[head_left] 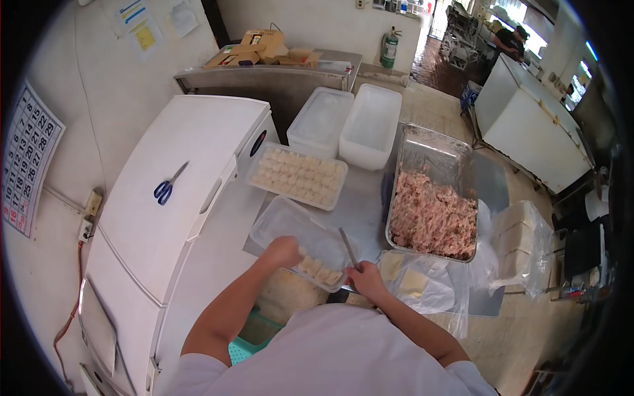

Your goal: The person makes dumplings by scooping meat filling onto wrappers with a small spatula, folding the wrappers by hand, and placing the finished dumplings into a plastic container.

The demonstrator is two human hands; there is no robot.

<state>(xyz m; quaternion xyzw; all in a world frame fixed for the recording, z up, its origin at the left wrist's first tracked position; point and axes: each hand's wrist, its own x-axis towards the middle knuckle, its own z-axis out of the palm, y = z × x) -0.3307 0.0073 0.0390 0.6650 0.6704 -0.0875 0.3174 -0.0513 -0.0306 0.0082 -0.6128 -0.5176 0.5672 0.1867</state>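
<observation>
My left hand (284,252) is closed over the left side of a clear plastic tray (290,221); whatever its curled fingers hold is hidden. Along the tray's near edge lies a row of pale dumplings (319,270). My right hand (368,280), at the tray's right end, grips a narrow, flat metal spatula (347,245) that points up and away. To the right, a deep steel pan (432,135) holds pink ground meat filling (429,214). Square dough wrappers (414,282) lie on plastic near my right hand. Behind the clear tray stands another tray (335,195) filled with dumplings.
Two white plastic tubs (373,119) stand at the back. Bagged stacks of wrappers (518,241) sit at the right. On the left, blue scissors (165,191) rest on a white refrigerator (191,142). Another person (510,43) is far off by a white chest freezer (522,112).
</observation>
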